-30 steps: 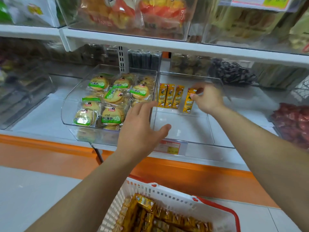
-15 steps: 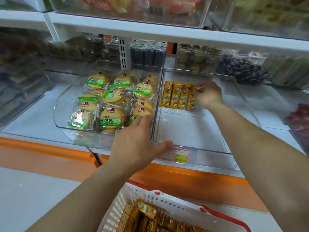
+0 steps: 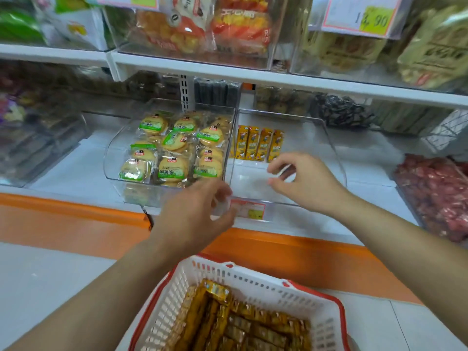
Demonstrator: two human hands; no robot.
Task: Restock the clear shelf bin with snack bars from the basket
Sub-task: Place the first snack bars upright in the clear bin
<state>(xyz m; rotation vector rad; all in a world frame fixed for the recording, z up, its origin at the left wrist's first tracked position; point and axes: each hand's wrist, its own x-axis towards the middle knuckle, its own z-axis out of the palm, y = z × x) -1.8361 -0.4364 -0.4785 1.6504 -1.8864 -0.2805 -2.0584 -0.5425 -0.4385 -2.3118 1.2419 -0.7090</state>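
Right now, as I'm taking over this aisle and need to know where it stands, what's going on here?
A person is restocking the clear bin with yellow snack bars. Four of them stand in a row at its back left, and the rest of its floor is bare. Neither hand holds a bar. The right hand hovers over the bin's floor. The left hand is by its front lip, blurred. The basket below holds many more.

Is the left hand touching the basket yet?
Apart. Head view: the left hand hovers above, with the orange shelf edge visible between it and the basket.
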